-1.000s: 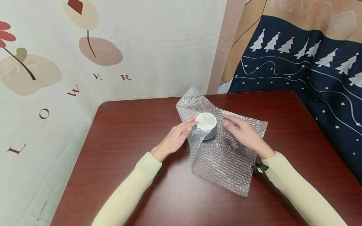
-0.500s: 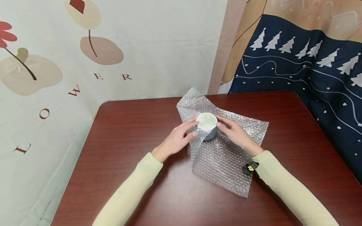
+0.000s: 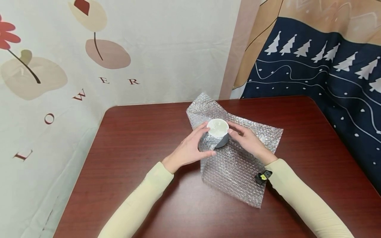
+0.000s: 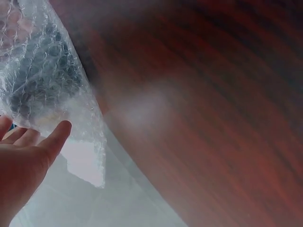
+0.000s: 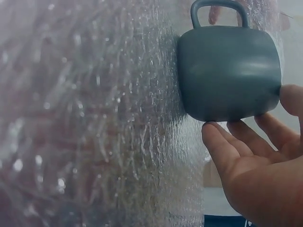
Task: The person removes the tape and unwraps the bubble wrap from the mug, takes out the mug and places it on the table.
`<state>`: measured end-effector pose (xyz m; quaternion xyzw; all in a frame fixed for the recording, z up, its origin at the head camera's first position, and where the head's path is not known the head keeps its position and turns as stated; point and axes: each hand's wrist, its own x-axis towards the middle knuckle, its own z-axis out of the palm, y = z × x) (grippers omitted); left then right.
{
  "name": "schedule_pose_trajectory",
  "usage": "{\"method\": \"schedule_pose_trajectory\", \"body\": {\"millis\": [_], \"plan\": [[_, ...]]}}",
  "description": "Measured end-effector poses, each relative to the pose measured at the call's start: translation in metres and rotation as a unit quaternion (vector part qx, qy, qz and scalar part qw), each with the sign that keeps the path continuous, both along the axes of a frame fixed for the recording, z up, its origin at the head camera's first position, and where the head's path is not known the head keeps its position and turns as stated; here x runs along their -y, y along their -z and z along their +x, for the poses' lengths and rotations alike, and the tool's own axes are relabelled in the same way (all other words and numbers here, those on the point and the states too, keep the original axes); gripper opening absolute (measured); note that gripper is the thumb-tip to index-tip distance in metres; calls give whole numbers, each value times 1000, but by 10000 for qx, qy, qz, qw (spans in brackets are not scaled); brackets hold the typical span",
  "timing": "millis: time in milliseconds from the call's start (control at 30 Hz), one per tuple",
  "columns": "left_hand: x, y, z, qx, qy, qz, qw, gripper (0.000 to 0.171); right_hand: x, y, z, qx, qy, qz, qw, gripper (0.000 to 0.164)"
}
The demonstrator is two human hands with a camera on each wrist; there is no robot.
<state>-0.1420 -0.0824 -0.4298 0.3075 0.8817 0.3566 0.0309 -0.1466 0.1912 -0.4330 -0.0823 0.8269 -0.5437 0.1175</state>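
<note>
A grey-blue mug (image 3: pixel 222 142) with a pale inside stands upright on a sheet of bubble wrap (image 3: pixel 232 178). Part of the sheet folds up over the mug's left side. My left hand (image 3: pixel 187 150) lies against that folded part, fingertips by the rim and thumb stretched out toward the front. In the left wrist view, this hand (image 4: pixel 23 161) shows beside the raised wrap, with the mug dim behind the bubbles. My right hand (image 3: pixel 250 141) holds the mug from the right. Its fingertips and thumb touch the mug's side in the right wrist view, where the handle (image 5: pixel 220 4) also shows.
The sheet lies on a dark red-brown wooden table (image 3: pixel 134 138), with one corner reaching toward the back edge. A pale printed cloth (image 3: pixel 172 49) hangs behind, and a navy cloth with white trees (image 3: pixel 291 72) hangs at the right. A black wrist device (image 3: pixel 263 177) sits under my right sleeve.
My right hand has come in from the right to touch the mug. My left thumb has spread forward and down along the folded wrap. Mug and sheet look unmoved.
</note>
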Motion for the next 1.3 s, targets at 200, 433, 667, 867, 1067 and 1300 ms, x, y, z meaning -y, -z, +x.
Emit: {"method": "schedule_pose_trajectory", "body": {"millis": [200, 433, 667, 867, 1067, 1300], "plan": [[2, 4, 2, -167, 0, 192, 9997, 80, 0, 1, 0, 99, -54, -255, 9996, 59], [5, 6, 5, -261, -167, 413, 9987, 80, -1, 1, 1, 169, -94, -363, 9992, 59], [14, 2, 8, -477, -336, 504, 9970, 76, -2, 0, 0, 144, -78, -291, 9994, 61], [24, -3, 11, -562, -573, 614, 9949, 82, -2, 0, 1, 149, -80, -216, 9996, 62], [38, -11, 18, 21, -1013, 886, 9909, 94, -3, 0, 1, 139, -57, -167, 9997, 61], [53, -20, 25, 592, -1571, 1014, 9806, 96, -5, 0, 2, 150, -97, -232, 9996, 60]]}}
